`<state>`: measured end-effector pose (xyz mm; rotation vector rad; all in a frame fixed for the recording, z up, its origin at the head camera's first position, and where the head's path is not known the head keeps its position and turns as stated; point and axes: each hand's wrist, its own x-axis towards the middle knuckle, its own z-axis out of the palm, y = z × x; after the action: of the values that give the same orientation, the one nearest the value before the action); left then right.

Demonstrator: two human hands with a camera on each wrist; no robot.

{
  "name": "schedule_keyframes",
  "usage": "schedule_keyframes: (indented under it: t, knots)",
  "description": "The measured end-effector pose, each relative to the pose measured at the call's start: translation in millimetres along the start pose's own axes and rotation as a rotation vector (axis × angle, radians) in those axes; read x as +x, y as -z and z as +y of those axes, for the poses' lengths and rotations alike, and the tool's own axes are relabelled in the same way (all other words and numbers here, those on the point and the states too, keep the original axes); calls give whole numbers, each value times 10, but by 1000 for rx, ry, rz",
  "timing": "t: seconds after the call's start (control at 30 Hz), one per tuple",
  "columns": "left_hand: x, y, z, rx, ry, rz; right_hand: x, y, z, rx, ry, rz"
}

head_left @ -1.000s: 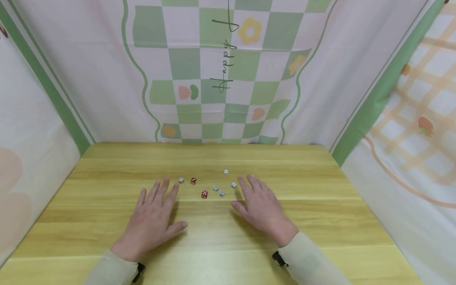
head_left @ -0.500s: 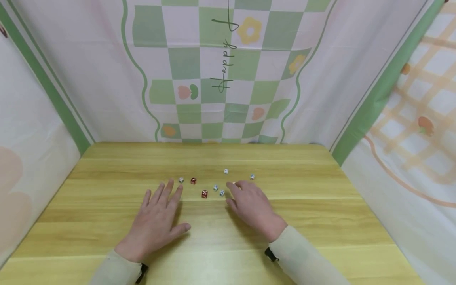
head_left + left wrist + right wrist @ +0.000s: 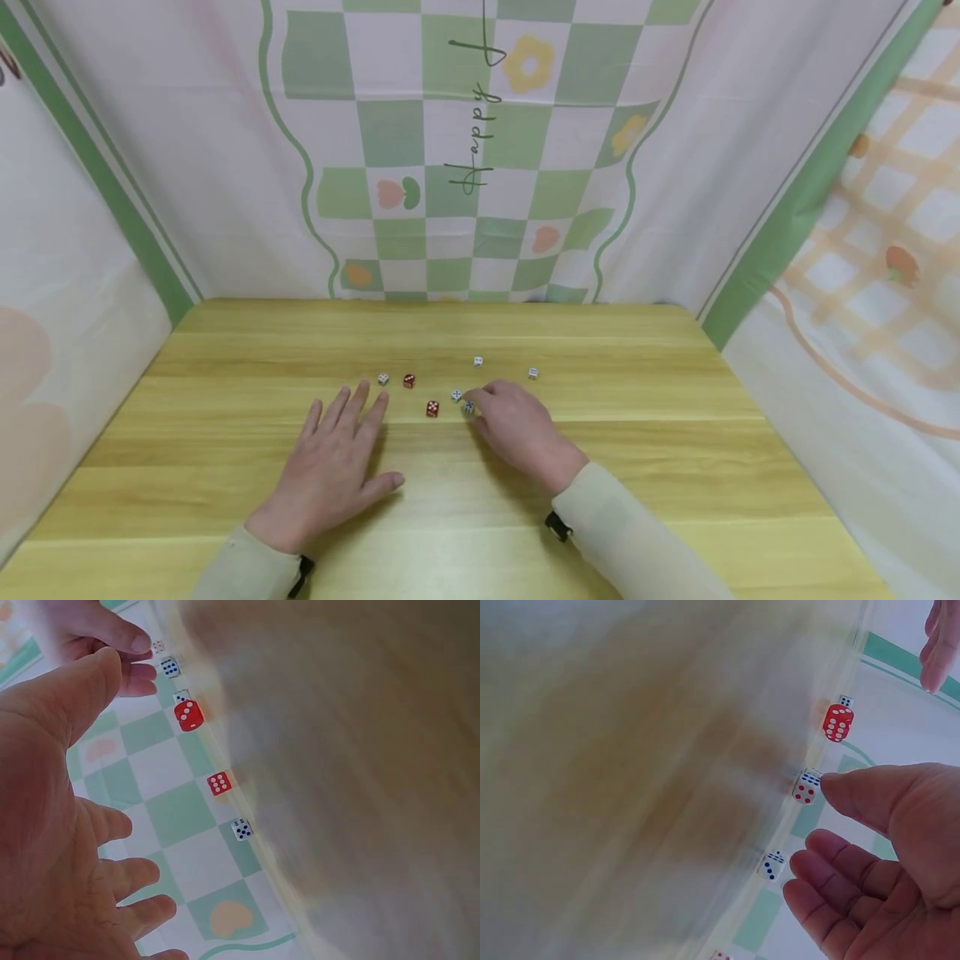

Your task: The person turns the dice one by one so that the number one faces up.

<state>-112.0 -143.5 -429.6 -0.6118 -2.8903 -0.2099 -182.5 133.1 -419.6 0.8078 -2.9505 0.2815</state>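
Note:
In the head view my left hand point(image 3: 326, 467) lies palm down, fingers spread, left of the dice and touching none. A white die point(image 3: 383, 379) and a red die point(image 3: 408, 381) are just beyond its fingertips. Another red die point(image 3: 432, 408) sits between the hands. My right hand point(image 3: 517, 425) reaches in, its index finger and thumb beside a blue-dotted white die point(image 3: 468, 407). In the right wrist view the thumb tip is at or very near a white die point(image 3: 805, 791); no grip shows. Close by is one more white die point(image 3: 456, 396).
Farther back on the wooden table point(image 3: 645, 467) are a white die point(image 3: 478, 361) and another white die point(image 3: 533, 373) to the right. A checkered curtain point(image 3: 450, 200) hangs behind the far edge. More cloth hangs at both sides.
My right hand has moved left, its fingers drawing in, from the right-hand dice to the middle ones. It covers one white die seen earlier. My left hand has shifted slightly right.

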Motion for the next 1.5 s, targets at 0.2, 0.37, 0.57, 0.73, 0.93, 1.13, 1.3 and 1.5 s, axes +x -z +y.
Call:
schedule_keyframes:
  t: [0.2,0.37,0.57,0.73,0.93,1.13,1.3,1.5]
  knots:
    - [-21,-10,1,-6,3,0,59,-49,0,16,16,5]
    - [-29,-23,3,-5,6,1,94,-69,3,36,23,-12]
    - [-33,-33,-2,-5,1,14,127,-69,-14,51,37,-29]
    - [-13,-30,18,-9,-1,3,139,-84,0,-11,23,-51]
    - [20,-27,48,-9,-5,-9,134,-72,30,-40,-4,-73]
    - [18,-19,40,-11,1,-9,124,-58,32,-37,-8,-73]
    - [0,-17,29,-12,8,-16,108,-64,17,-32,3,-71]
    - [-22,-19,16,-9,9,-13,98,-72,-6,-9,1,-64]
